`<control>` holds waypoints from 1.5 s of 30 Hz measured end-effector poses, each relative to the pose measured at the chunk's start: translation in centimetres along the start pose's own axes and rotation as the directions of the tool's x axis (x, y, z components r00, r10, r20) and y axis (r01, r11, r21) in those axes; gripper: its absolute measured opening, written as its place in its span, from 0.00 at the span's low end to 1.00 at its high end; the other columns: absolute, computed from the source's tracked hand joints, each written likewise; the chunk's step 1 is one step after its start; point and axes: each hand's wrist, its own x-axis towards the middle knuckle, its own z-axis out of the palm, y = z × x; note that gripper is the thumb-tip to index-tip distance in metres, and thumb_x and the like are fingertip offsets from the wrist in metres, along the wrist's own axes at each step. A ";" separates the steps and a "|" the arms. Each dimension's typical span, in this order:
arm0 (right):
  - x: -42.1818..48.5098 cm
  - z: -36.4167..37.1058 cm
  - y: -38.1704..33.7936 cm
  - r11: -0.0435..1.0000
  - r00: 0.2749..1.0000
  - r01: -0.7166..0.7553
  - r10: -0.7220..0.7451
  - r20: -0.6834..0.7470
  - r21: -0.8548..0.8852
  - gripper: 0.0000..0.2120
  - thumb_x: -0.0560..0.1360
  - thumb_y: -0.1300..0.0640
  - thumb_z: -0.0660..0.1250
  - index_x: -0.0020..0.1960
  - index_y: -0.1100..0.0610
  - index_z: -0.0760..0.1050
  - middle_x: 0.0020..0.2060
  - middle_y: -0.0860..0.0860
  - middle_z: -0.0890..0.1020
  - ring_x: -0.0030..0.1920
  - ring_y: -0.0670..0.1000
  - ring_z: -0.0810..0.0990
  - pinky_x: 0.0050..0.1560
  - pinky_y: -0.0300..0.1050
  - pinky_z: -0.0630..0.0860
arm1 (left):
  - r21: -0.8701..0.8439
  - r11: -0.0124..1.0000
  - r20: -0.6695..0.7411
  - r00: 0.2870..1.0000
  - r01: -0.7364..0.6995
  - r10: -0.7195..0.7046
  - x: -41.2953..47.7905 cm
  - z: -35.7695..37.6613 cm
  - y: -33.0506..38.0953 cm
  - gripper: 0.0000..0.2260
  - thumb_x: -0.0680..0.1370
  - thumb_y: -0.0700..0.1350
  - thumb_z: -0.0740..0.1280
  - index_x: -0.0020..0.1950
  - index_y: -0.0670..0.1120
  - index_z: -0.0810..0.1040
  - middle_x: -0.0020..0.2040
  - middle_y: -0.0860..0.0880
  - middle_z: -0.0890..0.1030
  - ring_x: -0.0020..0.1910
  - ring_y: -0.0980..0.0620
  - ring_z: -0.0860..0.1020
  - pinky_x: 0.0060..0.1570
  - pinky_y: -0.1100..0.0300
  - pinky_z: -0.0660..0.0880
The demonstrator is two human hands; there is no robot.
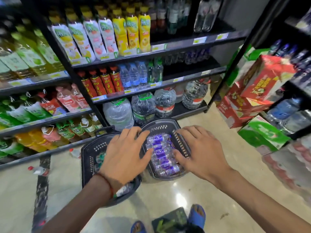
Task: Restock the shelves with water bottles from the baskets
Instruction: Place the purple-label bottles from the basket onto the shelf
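**A:** Where are the water bottles?

**B:** The purple-labelled water bottles [159, 152] lie on their sides in the right basket [160, 127]. It stands on the floor [168, 194] in front of the shelves [185, 79], just beside the left basket [89, 158].

**A:** And the hands?

**B:** The left hand [124, 153] and right hand [200, 148] hang over the right basket with fingers spread wide, holding nothing. I cannot tell whether the right thumb touches a bottle.
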 end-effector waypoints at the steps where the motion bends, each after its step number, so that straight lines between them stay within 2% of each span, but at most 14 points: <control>1: -0.4 -0.6 1.6 1.000 1.000 -0.004 0.004 -0.021 0.002 0.29 0.74 0.34 0.63 0.68 0.49 0.77 0.62 0.46 0.80 0.65 0.53 0.76 0.64 0.51 0.73 | 0.012 1.000 -0.011 1.000 -0.015 0.015 0.7 0.0 1.4 0.25 0.78 0.63 0.60 0.71 0.52 0.75 0.63 0.50 0.76 0.60 0.46 0.76 0.53 0.49 0.77; 5: -1.1 -2.7 9.4 1.000 0.997 -0.019 0.018 -0.070 -0.011 0.30 0.73 0.34 0.63 0.68 0.50 0.77 0.63 0.47 0.80 0.65 0.54 0.76 0.65 0.52 0.73 | 0.079 0.997 -0.041 0.999 -0.020 0.023 4.3 0.7 8.4 0.26 0.77 0.63 0.61 0.70 0.51 0.77 0.62 0.49 0.78 0.57 0.44 0.78 0.51 0.50 0.77; 9: -1.5 -5.0 18.0 1.000 0.999 -0.007 0.006 -0.052 -0.027 0.31 0.74 0.33 0.63 0.70 0.51 0.76 0.64 0.49 0.79 0.67 0.55 0.76 0.66 0.53 0.72 | 0.106 0.994 -0.043 0.999 0.008 -0.004 8.4 1.7 15.7 0.27 0.76 0.63 0.59 0.68 0.49 0.78 0.60 0.47 0.79 0.56 0.42 0.78 0.49 0.48 0.77; 15: 0.3 -7.0 27.8 0.993 0.996 0.083 -0.080 0.043 -0.080 0.31 0.75 0.32 0.61 0.71 0.50 0.76 0.66 0.49 0.79 0.69 0.54 0.74 0.68 0.52 0.71 | 0.121 0.985 -0.021 0.992 0.125 -0.123 12.1 3.6 22.8 0.28 0.77 0.63 0.58 0.71 0.49 0.77 0.63 0.46 0.79 0.60 0.43 0.77 0.55 0.47 0.75; 18: 2.8 -6.7 30.7 0.987 0.988 0.146 -0.142 0.061 -0.070 0.31 0.75 0.32 0.60 0.70 0.50 0.76 0.66 0.49 0.79 0.69 0.55 0.75 0.68 0.53 0.71 | 0.149 0.968 0.008 0.979 0.201 -0.204 14.1 4.1 23.9 0.28 0.77 0.64 0.58 0.72 0.51 0.75 0.64 0.47 0.78 0.61 0.45 0.76 0.55 0.47 0.75; 24: 11.1 -4.8 34.1 0.952 0.950 0.306 -0.303 0.075 -0.033 0.31 0.76 0.33 0.60 0.70 0.51 0.77 0.65 0.48 0.79 0.69 0.54 0.75 0.69 0.53 0.71 | 0.150 0.944 -0.033 0.956 0.293 -0.292 19.8 6.3 23.0 0.26 0.78 0.62 0.62 0.71 0.49 0.76 0.64 0.45 0.79 0.62 0.42 0.76 0.55 0.46 0.74; 28: 17.5 -3.4 35.6 0.919 0.915 0.393 -0.387 0.110 -0.032 0.31 0.76 0.34 0.60 0.70 0.52 0.77 0.64 0.49 0.79 0.69 0.55 0.75 0.70 0.53 0.70 | 0.124 0.905 0.002 0.912 0.408 -0.411 24.5 7.8 21.5 0.27 0.78 0.64 0.59 0.73 0.51 0.73 0.68 0.47 0.76 0.67 0.44 0.73 0.60 0.44 0.73; 32: 23.0 -2.4 36.5 0.863 0.859 0.503 -0.494 0.138 -0.046 0.30 0.76 0.35 0.61 0.68 0.54 0.78 0.62 0.50 0.80 0.67 0.56 0.76 0.69 0.53 0.69 | 0.114 0.863 -0.015 0.869 0.492 -0.494 27.7 8.7 20.8 0.25 0.78 0.60 0.66 0.71 0.50 0.74 0.66 0.46 0.76 0.65 0.42 0.74 0.58 0.43 0.74; 34: 25.6 -1.7 36.5 0.833 0.825 0.553 -0.541 0.160 -0.032 0.30 0.75 0.35 0.60 0.68 0.53 0.78 0.62 0.50 0.80 0.67 0.57 0.76 0.68 0.54 0.69 | 0.097 0.832 -0.033 0.837 0.547 -0.546 28.4 8.6 20.6 0.24 0.77 0.60 0.67 0.70 0.50 0.75 0.65 0.47 0.77 0.63 0.42 0.74 0.57 0.44 0.74; 38: 29.6 0.2 35.9 0.759 0.743 0.649 -0.646 0.174 0.048 0.30 0.75 0.36 0.60 0.67 0.55 0.79 0.62 0.51 0.80 0.67 0.57 0.76 0.67 0.54 0.71 | 0.112 0.725 -0.023 0.732 0.679 -0.681 28.7 9.0 20.5 0.26 0.79 0.60 0.61 0.73 0.49 0.74 0.67 0.47 0.76 0.63 0.41 0.76 0.59 0.43 0.73; 41: 32.2 2.5 35.3 0.681 0.658 0.722 -0.731 0.184 0.123 0.29 0.76 0.37 0.62 0.67 0.56 0.80 0.62 0.52 0.81 0.67 0.57 0.77 0.68 0.55 0.72 | 0.135 0.629 -0.026 0.637 0.766 -0.770 28.9 9.5 20.8 0.26 0.80 0.61 0.60 0.73 0.49 0.75 0.66 0.45 0.77 0.64 0.40 0.75 0.59 0.43 0.73; 45: 35.3 5.2 35.2 0.546 0.517 0.814 -0.837 0.182 0.199 0.26 0.73 0.40 0.67 0.64 0.55 0.80 0.60 0.52 0.82 0.65 0.57 0.77 0.67 0.54 0.73 | 0.142 0.482 -0.019 0.489 0.865 -0.872 30.3 10.4 22.9 0.26 0.79 0.60 0.59 0.71 0.49 0.75 0.63 0.46 0.77 0.60 0.41 0.75 0.54 0.45 0.74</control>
